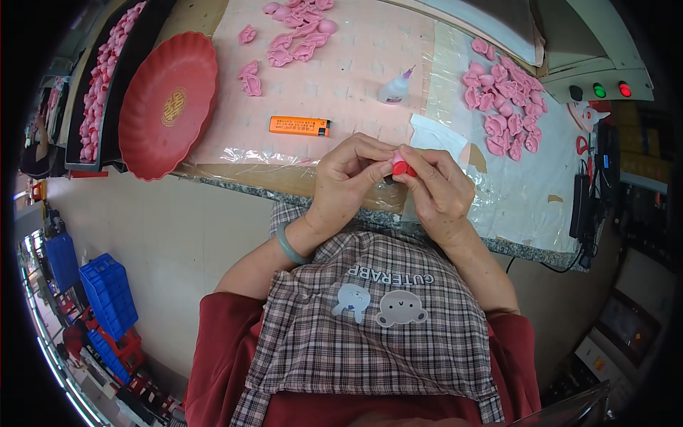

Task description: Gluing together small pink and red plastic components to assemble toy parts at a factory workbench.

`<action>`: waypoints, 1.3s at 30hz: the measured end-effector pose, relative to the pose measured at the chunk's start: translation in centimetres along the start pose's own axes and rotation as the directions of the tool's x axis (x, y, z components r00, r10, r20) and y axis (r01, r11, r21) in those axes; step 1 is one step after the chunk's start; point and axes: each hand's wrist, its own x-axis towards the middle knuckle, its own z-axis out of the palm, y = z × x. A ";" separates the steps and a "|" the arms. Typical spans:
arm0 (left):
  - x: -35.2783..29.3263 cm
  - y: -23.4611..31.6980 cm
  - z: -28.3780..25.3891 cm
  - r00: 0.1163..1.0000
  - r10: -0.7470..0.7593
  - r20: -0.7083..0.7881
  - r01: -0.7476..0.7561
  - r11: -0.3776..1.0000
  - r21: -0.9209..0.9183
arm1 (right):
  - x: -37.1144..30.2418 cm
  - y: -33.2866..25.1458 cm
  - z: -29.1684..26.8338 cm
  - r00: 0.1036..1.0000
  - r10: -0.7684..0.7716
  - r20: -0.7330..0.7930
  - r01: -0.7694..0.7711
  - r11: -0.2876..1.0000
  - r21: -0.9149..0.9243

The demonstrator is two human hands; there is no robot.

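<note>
Between my fingertips, over the table's front edge, is a small pink and red moulded piece (400, 168). My left hand (343, 181) pinches it from the left with thumb and forefinger. From the other side my right hand (442, 193) grips the same piece, its fingers covering part of it. A white paper or cloth scrap (435, 136) lies just beyond my right hand. An orange lighter (299, 126) is on the sheet past my left hand. Farther off stands a small translucent squeeze bottle (395, 90) with a thin purple tip.
Pink petal-like pieces lie heaped at the right (504, 96) and scattered at the far left (302, 50). A red scalloped plate (201, 85) and a black tray (131, 57) of pink and red pieces occupy the left end. Green and red lit buttons (612, 90) sit on a machine, far right.
</note>
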 end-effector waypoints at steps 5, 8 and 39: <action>0.1 0.0 0.0 1.000 0.004 0.005 -0.004 1.000 0.006 | 0.0 0.0 0.0 1.000 0.003 0.000 -0.003 1.000 -0.004; 0.1 -0.1 0.0 1.000 0.011 0.007 -0.011 1.000 0.001 | 0.0 0.1 0.0 1.000 0.008 -0.005 -0.008 1.000 0.011; 0.1 0.5 -0.4 0.993 -0.039 0.109 0.060 0.979 -0.193 | 0.1 0.0 -0.1 0.955 0.275 0.115 -0.297 0.845 0.444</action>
